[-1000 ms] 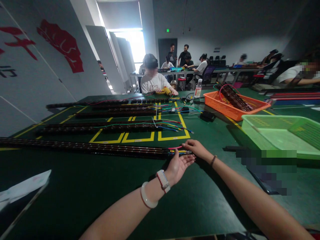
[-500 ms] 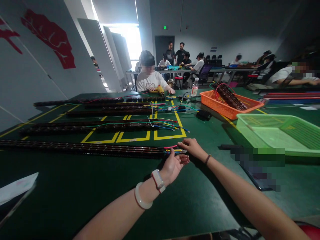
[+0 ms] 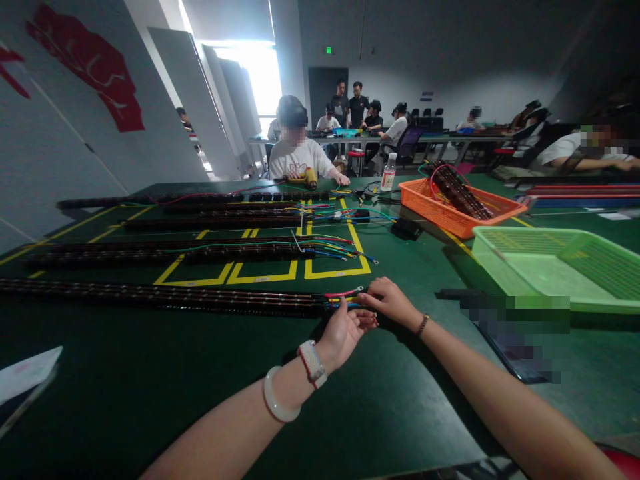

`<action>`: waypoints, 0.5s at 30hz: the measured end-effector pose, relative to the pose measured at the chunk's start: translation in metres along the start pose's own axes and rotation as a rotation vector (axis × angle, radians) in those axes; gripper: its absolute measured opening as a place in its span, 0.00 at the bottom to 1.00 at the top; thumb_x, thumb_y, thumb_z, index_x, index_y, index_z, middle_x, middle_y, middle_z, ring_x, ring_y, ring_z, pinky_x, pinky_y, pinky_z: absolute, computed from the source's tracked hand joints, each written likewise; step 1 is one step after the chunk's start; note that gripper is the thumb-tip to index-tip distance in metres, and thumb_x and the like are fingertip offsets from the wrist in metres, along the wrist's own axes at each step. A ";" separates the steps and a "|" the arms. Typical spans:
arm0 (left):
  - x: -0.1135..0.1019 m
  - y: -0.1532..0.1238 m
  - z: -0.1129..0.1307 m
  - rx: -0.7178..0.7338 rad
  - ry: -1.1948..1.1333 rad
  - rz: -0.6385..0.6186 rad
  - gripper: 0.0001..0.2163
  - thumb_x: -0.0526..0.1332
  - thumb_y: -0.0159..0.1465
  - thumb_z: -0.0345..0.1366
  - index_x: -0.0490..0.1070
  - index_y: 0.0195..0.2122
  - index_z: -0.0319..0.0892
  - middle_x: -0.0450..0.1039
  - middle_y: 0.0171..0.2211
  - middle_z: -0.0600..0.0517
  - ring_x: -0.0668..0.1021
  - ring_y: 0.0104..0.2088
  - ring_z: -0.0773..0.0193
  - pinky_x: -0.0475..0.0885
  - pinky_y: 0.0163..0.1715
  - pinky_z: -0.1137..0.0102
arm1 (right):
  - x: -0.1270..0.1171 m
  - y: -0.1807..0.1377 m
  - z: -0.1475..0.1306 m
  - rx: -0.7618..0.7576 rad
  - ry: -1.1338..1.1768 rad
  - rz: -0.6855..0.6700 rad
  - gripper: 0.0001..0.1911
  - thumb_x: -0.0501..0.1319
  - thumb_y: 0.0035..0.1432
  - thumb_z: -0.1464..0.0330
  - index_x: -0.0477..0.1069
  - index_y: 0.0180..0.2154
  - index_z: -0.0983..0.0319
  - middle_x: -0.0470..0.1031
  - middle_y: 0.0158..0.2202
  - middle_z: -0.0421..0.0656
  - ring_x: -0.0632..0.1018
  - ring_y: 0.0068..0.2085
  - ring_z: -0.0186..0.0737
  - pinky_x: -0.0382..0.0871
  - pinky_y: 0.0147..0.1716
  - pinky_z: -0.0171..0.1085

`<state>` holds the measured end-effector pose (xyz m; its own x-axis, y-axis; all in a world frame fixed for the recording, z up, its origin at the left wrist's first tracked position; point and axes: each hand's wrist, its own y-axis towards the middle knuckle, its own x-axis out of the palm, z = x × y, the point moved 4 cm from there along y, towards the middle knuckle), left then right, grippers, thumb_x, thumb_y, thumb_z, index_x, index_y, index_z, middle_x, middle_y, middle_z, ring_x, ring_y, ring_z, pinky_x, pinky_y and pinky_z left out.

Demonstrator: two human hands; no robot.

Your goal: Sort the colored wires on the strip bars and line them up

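A long dark cable bundle [image 3: 200, 295] lies across the near part of the table, its coloured wires [image 3: 336, 302] sticking out at the right end. One pink wire [image 3: 345, 293] ends in a bare metal lug. Palm up, my left hand [image 3: 346, 333] is just below these wires, with its thumb raised against them and its fingers stretched out apart from the thumb. My right hand [image 3: 393, 300] comes in from the right, its fingers pinched on the end of a yellow wire [image 3: 353, 299]. Its fingertips partly hide the wire ends.
More cable bundles [image 3: 220, 252] lie beyond on the green table [image 3: 225, 387], over yellow tape outlines. At right are an orange basket [image 3: 437, 208] holding a bundle, a green basket [image 3: 545, 303] and a bottle [image 3: 389, 172]. A co-worker [image 3: 299, 157] sits opposite with a yellow heat gun [image 3: 311, 177].
My right hand has left the pink wire, whose lug now shows, and pinches the yellow wire's end. My left hand has barely moved. The co-worker's heat gun has shifted slightly left.
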<state>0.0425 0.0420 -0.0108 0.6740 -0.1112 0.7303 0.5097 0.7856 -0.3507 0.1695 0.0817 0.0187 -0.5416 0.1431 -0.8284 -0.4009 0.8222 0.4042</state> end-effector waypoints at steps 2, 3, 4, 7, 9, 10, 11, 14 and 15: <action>0.000 -0.001 -0.001 0.015 0.016 0.003 0.26 0.42 0.66 0.49 0.71 0.28 0.33 0.73 0.29 0.41 0.75 0.31 0.61 0.67 0.41 0.64 | 0.001 0.001 0.003 0.055 0.025 0.011 0.22 0.51 0.63 0.56 0.66 0.23 0.62 0.68 0.22 0.39 0.67 0.27 0.34 0.55 0.32 0.35; 0.000 -0.001 -0.001 0.018 0.019 0.007 0.26 0.42 0.66 0.48 0.70 0.28 0.33 0.73 0.28 0.42 0.75 0.31 0.61 0.67 0.41 0.64 | 0.002 0.002 0.005 0.075 0.034 0.009 0.21 0.52 0.63 0.56 0.67 0.24 0.62 0.69 0.23 0.40 0.68 0.27 0.34 0.56 0.32 0.35; 0.000 -0.002 -0.001 0.017 0.019 0.012 0.26 0.42 0.66 0.48 0.70 0.28 0.33 0.73 0.28 0.42 0.75 0.31 0.61 0.67 0.41 0.65 | 0.003 0.002 0.007 0.090 0.038 0.001 0.21 0.52 0.63 0.56 0.69 0.25 0.62 0.70 0.24 0.40 0.69 0.28 0.34 0.56 0.32 0.35; 0.001 -0.004 -0.001 0.014 0.007 0.037 0.24 0.43 0.67 0.47 0.70 0.28 0.34 0.72 0.27 0.44 0.74 0.29 0.63 0.67 0.38 0.66 | 0.008 0.005 0.012 0.109 0.018 -0.030 0.20 0.53 0.62 0.55 0.71 0.27 0.62 0.72 0.25 0.41 0.70 0.28 0.35 0.57 0.32 0.35; 0.001 -0.006 0.000 0.012 0.007 0.049 0.23 0.43 0.67 0.45 0.69 0.29 0.34 0.71 0.25 0.46 0.73 0.27 0.65 0.66 0.36 0.68 | 0.010 0.008 0.015 0.113 -0.035 -0.033 0.20 0.54 0.61 0.55 0.72 0.27 0.62 0.73 0.26 0.42 0.70 0.28 0.36 0.56 0.31 0.35; 0.001 -0.007 0.001 0.012 0.010 0.051 0.22 0.43 0.67 0.44 0.69 0.29 0.35 0.71 0.24 0.47 0.72 0.26 0.65 0.66 0.35 0.68 | 0.011 0.010 0.016 0.116 -0.069 -0.027 0.20 0.54 0.61 0.55 0.72 0.28 0.62 0.73 0.26 0.42 0.70 0.28 0.36 0.55 0.31 0.35; 0.002 -0.008 0.001 0.012 0.015 0.050 0.22 0.43 0.67 0.44 0.69 0.29 0.35 0.70 0.24 0.47 0.72 0.25 0.66 0.66 0.34 0.69 | 0.011 0.011 0.016 0.118 -0.102 -0.017 0.20 0.55 0.60 0.54 0.73 0.28 0.62 0.73 0.26 0.42 0.70 0.29 0.36 0.55 0.31 0.35; 0.002 -0.009 0.003 0.017 0.023 0.054 0.21 0.43 0.67 0.43 0.69 0.29 0.35 0.70 0.23 0.48 0.72 0.25 0.66 0.65 0.33 0.70 | 0.010 0.014 0.016 0.126 -0.159 0.011 0.21 0.55 0.60 0.53 0.73 0.27 0.62 0.74 0.26 0.42 0.70 0.29 0.37 0.54 0.31 0.36; 0.002 -0.009 0.003 0.018 0.023 0.053 0.20 0.44 0.67 0.43 0.69 0.29 0.35 0.70 0.23 0.48 0.72 0.25 0.66 0.65 0.33 0.70 | 0.010 0.014 0.015 0.125 -0.160 0.008 0.21 0.54 0.60 0.52 0.72 0.27 0.62 0.74 0.26 0.42 0.70 0.29 0.37 0.54 0.31 0.35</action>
<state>0.0375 0.0362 -0.0043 0.7120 -0.0827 0.6973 0.4631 0.8018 -0.3777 0.1699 0.1029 0.0100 -0.4159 0.2275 -0.8805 -0.2970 0.8811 0.3680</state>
